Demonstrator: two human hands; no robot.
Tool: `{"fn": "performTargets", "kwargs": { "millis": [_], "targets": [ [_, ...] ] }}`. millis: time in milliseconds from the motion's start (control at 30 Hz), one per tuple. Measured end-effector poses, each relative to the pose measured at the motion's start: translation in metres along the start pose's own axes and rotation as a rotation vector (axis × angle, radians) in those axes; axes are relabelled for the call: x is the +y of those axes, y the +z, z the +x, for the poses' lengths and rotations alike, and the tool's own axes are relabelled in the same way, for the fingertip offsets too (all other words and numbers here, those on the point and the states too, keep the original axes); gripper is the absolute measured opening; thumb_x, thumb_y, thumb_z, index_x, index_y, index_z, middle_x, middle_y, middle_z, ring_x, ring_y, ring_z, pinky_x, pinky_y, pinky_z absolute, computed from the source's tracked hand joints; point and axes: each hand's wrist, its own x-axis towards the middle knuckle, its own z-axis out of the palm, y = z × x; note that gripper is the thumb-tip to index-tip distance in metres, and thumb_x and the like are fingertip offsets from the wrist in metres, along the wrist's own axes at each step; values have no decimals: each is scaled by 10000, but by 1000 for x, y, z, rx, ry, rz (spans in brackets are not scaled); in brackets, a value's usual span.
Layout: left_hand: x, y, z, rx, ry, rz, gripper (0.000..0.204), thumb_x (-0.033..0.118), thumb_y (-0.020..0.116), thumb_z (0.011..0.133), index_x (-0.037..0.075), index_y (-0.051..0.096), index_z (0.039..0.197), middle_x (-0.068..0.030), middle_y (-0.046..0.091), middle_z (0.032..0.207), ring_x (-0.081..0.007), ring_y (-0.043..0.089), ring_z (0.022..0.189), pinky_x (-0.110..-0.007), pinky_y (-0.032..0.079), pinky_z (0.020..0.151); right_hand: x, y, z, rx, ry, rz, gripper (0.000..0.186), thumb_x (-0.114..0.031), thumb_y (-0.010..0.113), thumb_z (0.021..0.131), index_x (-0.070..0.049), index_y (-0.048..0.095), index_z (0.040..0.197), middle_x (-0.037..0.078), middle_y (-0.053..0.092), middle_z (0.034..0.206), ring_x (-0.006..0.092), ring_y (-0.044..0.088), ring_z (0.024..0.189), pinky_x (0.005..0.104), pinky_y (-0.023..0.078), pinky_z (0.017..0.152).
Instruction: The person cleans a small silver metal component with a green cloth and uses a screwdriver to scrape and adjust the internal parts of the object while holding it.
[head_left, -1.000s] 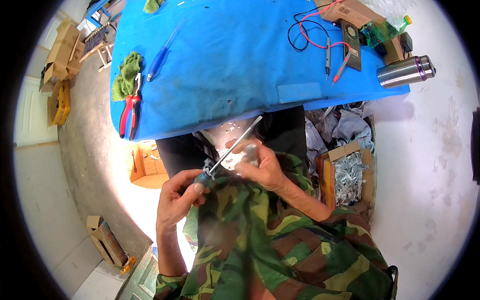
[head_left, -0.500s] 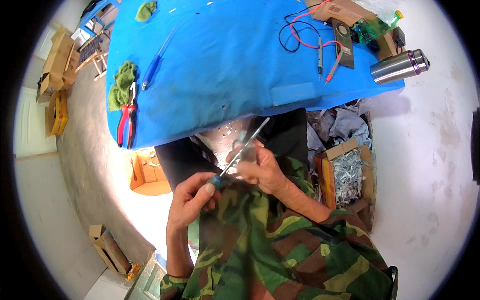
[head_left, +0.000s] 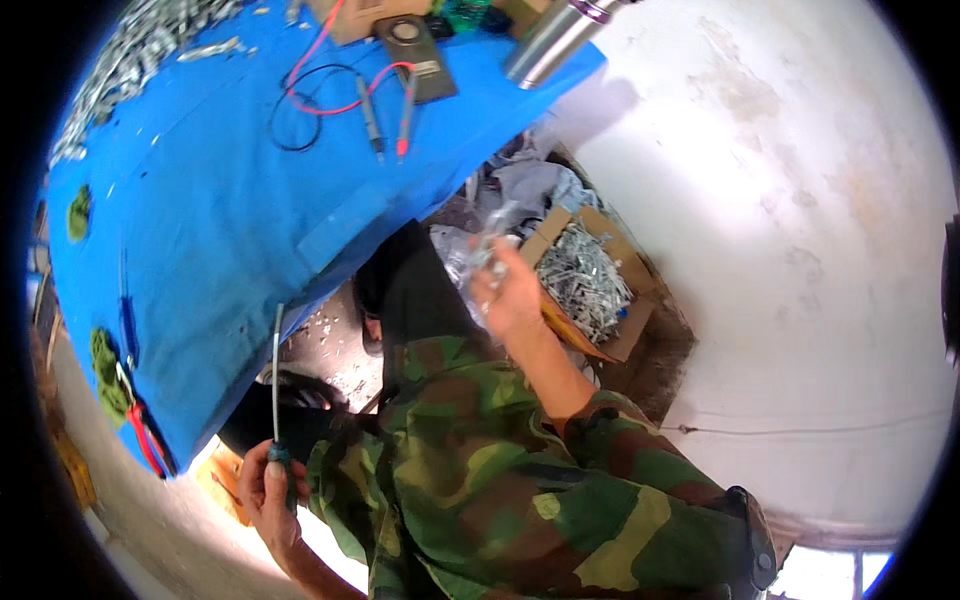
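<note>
My left hand [head_left: 268, 492], at the lower left, grips the dark teal handle of a screwdriver [head_left: 277, 390], whose long metal shaft points up toward the table edge. My right hand [head_left: 515, 298] is raised past my knee, just left of a cardboard box [head_left: 622, 248] filled with thin silvery metal strips [head_left: 578, 285]. In its bent fingers are small silvery pieces [head_left: 488, 258], smeared by motion, so their exact kind does not show.
A blue-covered table [head_left: 215, 190] carries a multimeter [head_left: 420, 60] with probes, a steel flask [head_left: 560, 40], a heap of metal strips [head_left: 140, 50], a second screwdriver [head_left: 127, 320], red-handled pliers [head_left: 143, 435] and green cloths [head_left: 105, 375]. A pale wall [head_left: 760, 260] stands at right.
The view has swung to the right. My right hand has left the screwdriver shaft and moved right, toward the box of strips, with the silvery pieces. My left hand keeps the screwdriver, now upright.
</note>
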Motion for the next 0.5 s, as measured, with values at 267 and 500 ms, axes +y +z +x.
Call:
{"fn": "performTargets", "kwargs": {
  "millis": [267,500],
  "targets": [
    [17,8,27,53,113,110,355,328,693,1026,35,692,1229,-60,683,792,-99,565,581,-233,433,515,-87,-197,16,666,-429,205,410,-513,519,1042,-128,625,949,33,667,839,131,487,598,271,333,450],
    [30,9,43,156,126,53,385,267,673,1058,-1,640,1333,-77,703,883,-91,587,651,-230,442,538,-43,-139,30,240,-217,11,399,-342,444,1015,-67,642,1225,36,670,958,169,552,730,317,405,558]
  ]
}}
